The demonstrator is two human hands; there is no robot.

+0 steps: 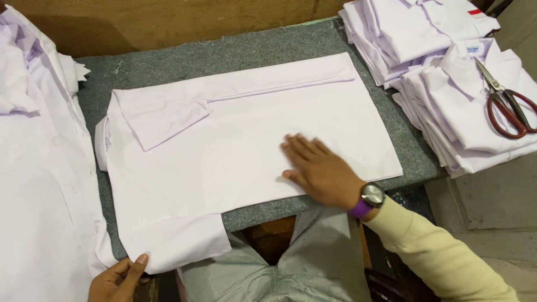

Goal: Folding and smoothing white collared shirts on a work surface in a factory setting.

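A white shirt [235, 140] lies flat, back up, on a grey felt-covered table [235, 53], its collar to the left. Its far sleeve is folded across the back; the near sleeve [179, 240] hangs over the front edge. My right hand [319, 168], with a wristwatch on a purple strap, rests flat with fingers spread on the shirt's lower right part. My left hand [118, 279] pinches the edge of the near sleeve at the bottom left.
Two stacks of folded white shirts [447, 72] sit at the right, with red-handled scissors [506, 103] lying on the nearer stack. Loose white shirts [39, 168] are piled at the left. A wooden board runs behind the table.
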